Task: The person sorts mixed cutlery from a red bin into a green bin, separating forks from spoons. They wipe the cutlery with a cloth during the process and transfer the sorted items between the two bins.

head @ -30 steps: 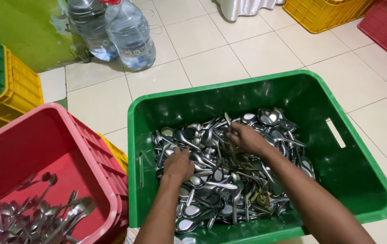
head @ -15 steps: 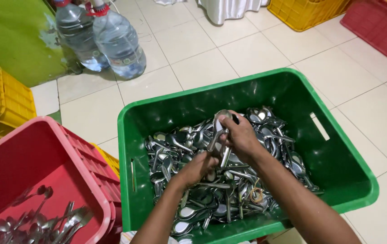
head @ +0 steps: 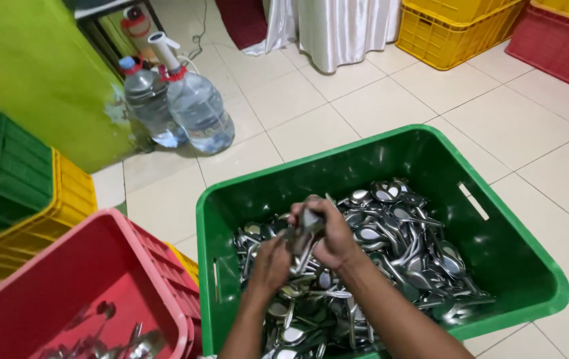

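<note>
Green plastic crate [head: 497, 266] holds a heap of steel spoons [head: 397, 233]. Above it, the right hand [head: 331, 233] is closed round a small bundle of spoons [head: 309, 223], and the left hand [head: 271, 262] closes on their lower ends. They look rigid, slick and light singly, best gripped across the handles.

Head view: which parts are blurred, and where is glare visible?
Head view: both hands, the left hand and the right hand, and the spoons they grip are motion-blurred; the spoons in the green crate show bright glints; the floor tiles are evenly lit, with soft reflections.
</note>
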